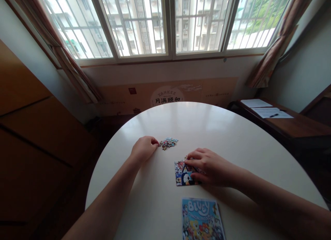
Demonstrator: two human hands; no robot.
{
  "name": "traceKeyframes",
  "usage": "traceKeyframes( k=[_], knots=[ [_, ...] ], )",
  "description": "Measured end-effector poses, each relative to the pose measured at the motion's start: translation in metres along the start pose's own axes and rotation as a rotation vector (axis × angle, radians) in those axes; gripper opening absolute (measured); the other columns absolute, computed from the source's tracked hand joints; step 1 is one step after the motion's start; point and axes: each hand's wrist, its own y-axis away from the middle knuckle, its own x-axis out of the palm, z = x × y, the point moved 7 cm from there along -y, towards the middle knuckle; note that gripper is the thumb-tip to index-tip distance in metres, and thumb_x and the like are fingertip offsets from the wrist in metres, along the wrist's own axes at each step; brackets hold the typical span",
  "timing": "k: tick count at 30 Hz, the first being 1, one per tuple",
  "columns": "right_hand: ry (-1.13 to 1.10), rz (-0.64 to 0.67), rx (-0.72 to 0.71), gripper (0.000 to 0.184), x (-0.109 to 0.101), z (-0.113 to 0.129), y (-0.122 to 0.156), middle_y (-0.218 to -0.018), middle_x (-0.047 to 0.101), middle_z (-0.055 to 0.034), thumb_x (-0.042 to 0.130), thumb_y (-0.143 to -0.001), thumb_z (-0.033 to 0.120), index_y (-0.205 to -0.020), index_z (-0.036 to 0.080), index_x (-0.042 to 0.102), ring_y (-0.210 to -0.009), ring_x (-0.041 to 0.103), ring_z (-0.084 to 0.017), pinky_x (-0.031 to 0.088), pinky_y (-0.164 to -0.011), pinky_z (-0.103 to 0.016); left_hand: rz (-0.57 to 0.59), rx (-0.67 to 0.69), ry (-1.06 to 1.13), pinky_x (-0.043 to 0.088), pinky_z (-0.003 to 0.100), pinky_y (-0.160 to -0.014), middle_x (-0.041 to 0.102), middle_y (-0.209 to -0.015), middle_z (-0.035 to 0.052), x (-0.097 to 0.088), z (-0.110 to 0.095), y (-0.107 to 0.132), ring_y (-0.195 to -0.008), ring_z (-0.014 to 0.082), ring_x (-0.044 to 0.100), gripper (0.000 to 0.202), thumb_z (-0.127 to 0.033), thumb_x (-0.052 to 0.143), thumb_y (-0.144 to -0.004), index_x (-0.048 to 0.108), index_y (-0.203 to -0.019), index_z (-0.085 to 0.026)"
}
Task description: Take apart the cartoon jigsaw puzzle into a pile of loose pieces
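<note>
A small heap of loose jigsaw pieces [168, 142] lies on the round white table [222, 126]. At the heap's left edge is my left hand [145, 149], its thumb and fingertips pinched together; whatever sits between them is too small to make out. Nearer to me, a partly assembled jigsaw puzzle [180, 178] shows a blue cartoon dog. My right hand [210, 166] rests over its right side, with fingers bent and apart, touching the surface and hiding part of the picture. A few loose bits show by the puzzle's top edge, near the right fingertips.
A blue "Bluey" picture case [203, 219] lies at the table's near side. To the right, papers [271, 112] and a pen rest on a dark wooden desk [307, 126]. A printed cardboard panel [116, 91] stands below the barred window, and a wooden cabinet [31, 140] is at left.
</note>
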Motion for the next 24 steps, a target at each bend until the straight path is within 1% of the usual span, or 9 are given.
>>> traceKeyframes(
  k=[3, 7, 11, 16, 20, 24],
  knots=[
    [0.002, -0.002, -0.006, 0.04, -0.0001, -0.0002, 0.0001, -0.125, 0.065, -0.0073, 0.062, -0.093, 0.04, -0.131, 0.027, 0.063, -0.112, 0.058, -0.025, 0.046, -0.096, -0.043, 0.044, -0.014, -0.005, 0.047, 0.029, -0.074, 0.078, -0.092, 0.0036, 0.0004, -0.0026, 0.0017, -0.087, 0.0225, 0.069, 0.02, -0.031, 0.06, -0.085, 0.079, -0.089, -0.024],
    [0.005, -0.007, -0.013, 0.039, -0.0009, 0.0006, 0.0, -0.125, 0.065, -0.0073, 0.062, -0.093, 0.04, -0.13, 0.027, 0.064, -0.111, 0.058, -0.025, 0.046, -0.096, -0.042, 0.02, -0.021, -0.019, 0.046, 0.028, -0.073, 0.078, -0.097, 0.0036, -0.002, -0.001, 0.0012, -0.09, 0.0223, 0.069, 0.022, -0.03, 0.059, -0.087, 0.079, -0.094, -0.024],
    [0.005, -0.002, -0.016, 0.039, -0.0014, 0.001, -0.0003, -0.124, 0.065, -0.0073, 0.061, -0.093, 0.039, -0.13, 0.026, 0.064, -0.11, 0.058, -0.024, 0.046, -0.095, -0.042, 0.017, 0.001, -0.052, 0.046, 0.028, -0.074, 0.078, -0.099, 0.0022, -0.0001, 0.0006, -0.0007, -0.092, 0.0223, 0.068, 0.022, -0.03, 0.061, -0.085, 0.079, -0.097, -0.026],
    [0.005, -0.01, -0.024, 0.037, -0.0028, 0.0014, -0.0003, -0.123, 0.065, -0.0076, 0.061, -0.093, 0.038, -0.129, 0.026, 0.064, -0.11, 0.058, -0.024, 0.046, -0.095, -0.042, -0.001, 0.024, -0.068, 0.045, 0.028, -0.07, 0.077, -0.097, 0.0018, 0.0001, -0.0031, 0.0001, -0.089, 0.0223, 0.068, 0.02, -0.03, 0.062, -0.084, 0.079, -0.093, -0.026],
    [0.004, -0.004, -0.019, 0.038, -0.0023, 0.0009, 0.0, -0.124, 0.065, -0.007, 0.061, -0.093, 0.038, -0.129, 0.026, 0.064, -0.11, 0.058, -0.024, 0.047, -0.095, -0.042, -0.005, 0.02, -0.047, 0.045, 0.029, -0.072, 0.077, -0.092, 0.0021, 0.001, -0.0038, -0.0002, -0.087, 0.0218, 0.068, 0.017, -0.03, 0.063, -0.084, 0.079, -0.088, -0.025],
    [0.002, -0.012, -0.021, 0.038, -0.0021, 0.0007, 0.0, -0.123, 0.065, -0.007, 0.062, -0.093, 0.038, -0.129, 0.026, 0.064, -0.11, 0.058, -0.024, 0.046, -0.096, -0.041, 0.027, 0.013, -0.015, 0.046, 0.029, -0.073, 0.077, -0.091, 0.0024, 0.0026, -0.0025, -0.0011, -0.087, 0.0215, 0.068, 0.017, -0.029, 0.063, -0.084, 0.078, -0.088, -0.025]
  ],
)
